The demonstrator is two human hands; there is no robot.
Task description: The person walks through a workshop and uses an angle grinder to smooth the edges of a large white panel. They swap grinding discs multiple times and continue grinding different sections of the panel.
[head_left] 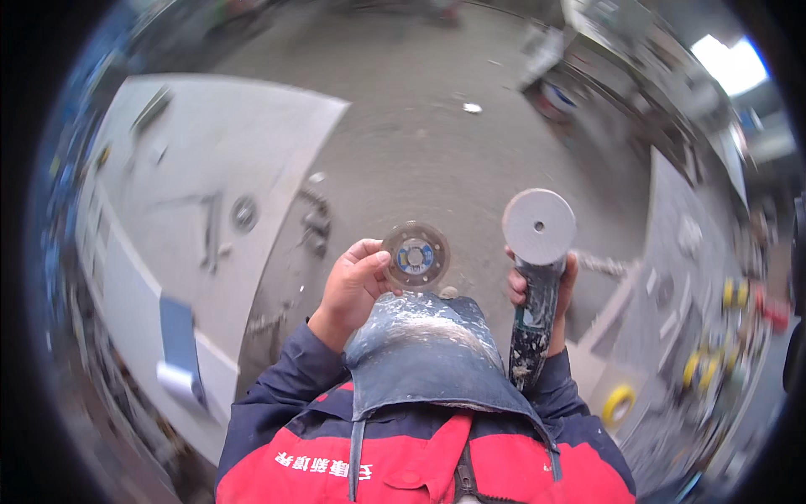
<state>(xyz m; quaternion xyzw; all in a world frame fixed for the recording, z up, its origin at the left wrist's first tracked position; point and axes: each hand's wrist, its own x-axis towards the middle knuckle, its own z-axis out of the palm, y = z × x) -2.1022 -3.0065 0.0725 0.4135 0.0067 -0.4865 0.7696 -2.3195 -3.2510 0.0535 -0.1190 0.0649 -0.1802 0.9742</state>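
Pinched by its edge, a round cutting disc (416,256) with a blue and white centre label and small holes is in my left hand (354,281). My right hand (564,286) is wrapped round the dark, paint-spattered body of an angle grinder (535,323). A pale grey round disc (541,225) sits on the grinder's head, facing up, with a small hole at its middle. The two discs are apart, held side by side in front of my dusty apron (428,344).
To the left stands a large pale table (277,126) with a square-shaped tool (210,231) and a dark ring-shaped part (244,214) on it. At the right another work surface (663,185) holds yellow tape rolls (619,405). A white scrap (472,108) lies on the floor.
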